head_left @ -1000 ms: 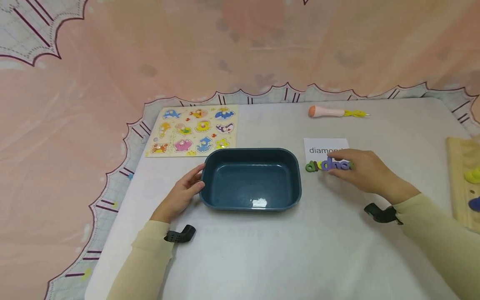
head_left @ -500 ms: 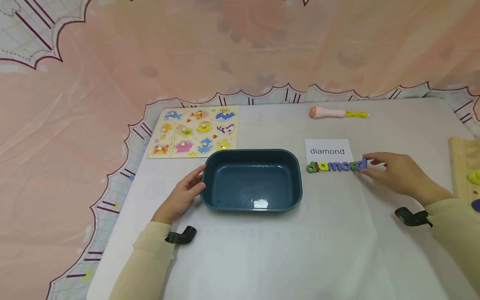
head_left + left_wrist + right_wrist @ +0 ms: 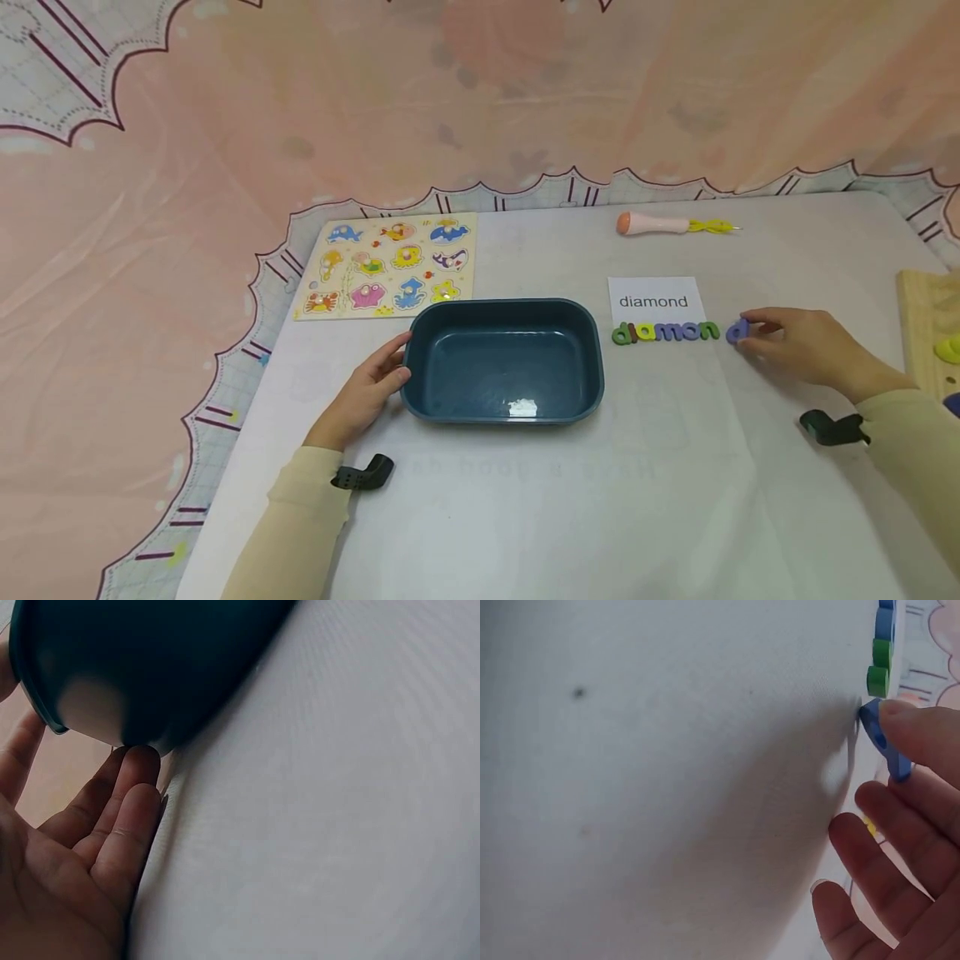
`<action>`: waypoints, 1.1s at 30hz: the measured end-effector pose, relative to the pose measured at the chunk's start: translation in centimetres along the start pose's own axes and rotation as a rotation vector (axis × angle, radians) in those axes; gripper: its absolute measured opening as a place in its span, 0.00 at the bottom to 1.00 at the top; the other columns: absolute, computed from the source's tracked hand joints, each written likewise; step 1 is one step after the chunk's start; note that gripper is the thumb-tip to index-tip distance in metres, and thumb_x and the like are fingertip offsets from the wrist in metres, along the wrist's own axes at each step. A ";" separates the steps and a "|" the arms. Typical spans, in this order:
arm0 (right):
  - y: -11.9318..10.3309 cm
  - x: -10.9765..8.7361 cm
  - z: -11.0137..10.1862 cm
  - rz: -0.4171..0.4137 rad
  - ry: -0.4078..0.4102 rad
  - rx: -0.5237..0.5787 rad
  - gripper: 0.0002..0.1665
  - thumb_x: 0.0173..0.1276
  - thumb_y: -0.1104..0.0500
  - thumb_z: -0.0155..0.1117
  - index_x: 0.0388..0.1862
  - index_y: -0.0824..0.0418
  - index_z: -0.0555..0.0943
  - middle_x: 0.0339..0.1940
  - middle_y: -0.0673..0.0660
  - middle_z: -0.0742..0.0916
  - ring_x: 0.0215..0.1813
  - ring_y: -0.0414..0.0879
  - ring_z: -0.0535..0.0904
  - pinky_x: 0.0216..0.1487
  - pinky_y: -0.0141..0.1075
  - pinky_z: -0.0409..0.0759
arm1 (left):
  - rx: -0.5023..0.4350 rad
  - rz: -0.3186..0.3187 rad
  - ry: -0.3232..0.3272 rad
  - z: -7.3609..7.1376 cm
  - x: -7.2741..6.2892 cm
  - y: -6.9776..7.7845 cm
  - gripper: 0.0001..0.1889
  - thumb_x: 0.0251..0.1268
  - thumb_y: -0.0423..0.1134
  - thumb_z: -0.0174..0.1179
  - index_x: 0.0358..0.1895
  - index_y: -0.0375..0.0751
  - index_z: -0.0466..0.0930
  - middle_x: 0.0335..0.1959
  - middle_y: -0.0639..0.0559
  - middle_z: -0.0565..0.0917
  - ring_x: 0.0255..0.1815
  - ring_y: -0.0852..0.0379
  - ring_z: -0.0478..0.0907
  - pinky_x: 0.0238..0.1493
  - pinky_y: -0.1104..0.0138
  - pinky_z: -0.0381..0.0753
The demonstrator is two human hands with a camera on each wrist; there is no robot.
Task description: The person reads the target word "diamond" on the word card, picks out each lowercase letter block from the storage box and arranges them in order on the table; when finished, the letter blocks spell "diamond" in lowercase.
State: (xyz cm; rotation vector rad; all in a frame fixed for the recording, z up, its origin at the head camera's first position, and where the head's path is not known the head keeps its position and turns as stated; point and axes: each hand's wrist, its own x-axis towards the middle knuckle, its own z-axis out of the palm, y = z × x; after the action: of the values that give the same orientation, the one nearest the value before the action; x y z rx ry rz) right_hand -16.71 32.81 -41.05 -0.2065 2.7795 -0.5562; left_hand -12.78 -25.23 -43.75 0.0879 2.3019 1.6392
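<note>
At its left end, a dark teal plastic tub [image 3: 502, 367] is held by my left hand [image 3: 358, 387], the thumb at the rim and the other fingers along the outer wall. In the left wrist view fingertips [image 3: 141, 761] meet the tub's outside [image 3: 150, 667]. My right hand [image 3: 810, 350] pinches a purple-blue letter d [image 3: 737, 332] between thumb and fingers, tilted in the right wrist view. Left of it lies a row of coloured letters [image 3: 663, 332] reading "diamon", a small gap away. Above the row is a white card [image 3: 652, 296] printed "diamond".
A wooden sea-animal puzzle board [image 3: 390, 267] lies behind the tub to the left. A pink-handled tool with a yellow twisted neck and thin metal tip [image 3: 675, 224] lies at the back. Part of a wooden board [image 3: 926, 325] shows at the right edge of the white table [image 3: 525, 508].
My right hand has moved right from over the letter row with the d, first onto the row's end, then slightly clear of it, uncovering the n. My left hand stays on the tub.
</note>
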 end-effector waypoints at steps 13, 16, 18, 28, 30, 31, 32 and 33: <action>-0.3 1.0 -0.1 -0.025 -0.018 -0.026 0.35 0.74 0.52 0.59 0.69 0.77 0.67 0.56 0.79 0.79 0.56 0.72 0.75 0.54 0.67 0.73 | -0.020 -0.005 -0.002 0.0 0.0 -0.2 0.33 0.78 0.45 0.54 0.80 0.49 0.54 0.74 0.32 0.62 0.73 0.35 0.60 0.72 0.40 0.54; -0.5 1.1 0.0 -0.015 -0.016 -0.014 0.35 0.74 0.53 0.59 0.70 0.74 0.66 0.58 0.79 0.78 0.57 0.73 0.74 0.55 0.68 0.71 | -0.018 0.001 -0.002 0.0 0.1 -0.1 0.33 0.78 0.45 0.54 0.80 0.49 0.54 0.74 0.32 0.62 0.73 0.35 0.61 0.72 0.40 0.54; -0.6 1.2 0.0 -0.001 -0.016 -0.002 0.33 0.74 0.53 0.59 0.70 0.73 0.68 0.59 0.78 0.77 0.59 0.74 0.72 0.57 0.69 0.70 | -0.014 0.002 -0.002 0.0 0.0 -0.1 0.33 0.78 0.45 0.54 0.80 0.49 0.54 0.74 0.32 0.62 0.73 0.35 0.61 0.72 0.40 0.55; -1.1 1.4 -0.2 -0.032 -0.017 -0.017 0.29 0.75 0.54 0.59 0.67 0.71 0.72 0.57 0.76 0.79 0.58 0.73 0.73 0.58 0.69 0.68 | -0.003 0.002 0.006 0.0 -0.1 0.3 0.32 0.79 0.43 0.53 0.80 0.48 0.53 0.73 0.31 0.63 0.73 0.35 0.61 0.72 0.40 0.54; -1.1 1.4 -0.1 -0.046 -0.009 -0.026 0.29 0.74 0.54 0.59 0.66 0.71 0.73 0.56 0.76 0.80 0.58 0.73 0.73 0.58 0.68 0.68 | -0.004 0.006 0.007 0.1 -0.1 0.4 0.32 0.79 0.42 0.52 0.80 0.47 0.54 0.73 0.31 0.63 0.72 0.35 0.62 0.72 0.40 0.54; -1.1 1.4 -0.1 -0.051 -0.003 -0.032 0.29 0.74 0.54 0.59 0.66 0.71 0.73 0.56 0.76 0.80 0.57 0.73 0.74 0.58 0.68 0.69 | -0.007 0.009 0.007 0.1 -0.1 0.4 0.32 0.79 0.42 0.52 0.80 0.46 0.54 0.73 0.31 0.64 0.72 0.35 0.62 0.72 0.41 0.55; -1.1 1.3 0.0 -0.052 0.000 -0.035 0.29 0.73 0.54 0.59 0.65 0.71 0.73 0.55 0.76 0.81 0.57 0.73 0.74 0.57 0.68 0.69 | -0.008 0.009 0.006 0.1 -0.1 0.4 0.32 0.79 0.42 0.52 0.80 0.46 0.53 0.73 0.31 0.64 0.72 0.35 0.63 0.72 0.40 0.55; -1.1 1.3 0.0 -0.053 0.003 -0.039 0.29 0.73 0.54 0.59 0.65 0.71 0.74 0.55 0.76 0.81 0.57 0.73 0.74 0.57 0.68 0.69 | -0.008 0.008 0.007 0.2 -0.1 0.4 0.32 0.79 0.43 0.52 0.80 0.47 0.54 0.73 0.31 0.64 0.72 0.35 0.63 0.72 0.41 0.55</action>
State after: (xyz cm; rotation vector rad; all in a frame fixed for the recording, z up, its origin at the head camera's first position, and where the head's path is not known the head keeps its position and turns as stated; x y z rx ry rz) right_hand -17.86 31.54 -40.96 -0.2886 2.7963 -0.5150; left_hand -12.67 -24.96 -43.37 0.0897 2.3027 1.6552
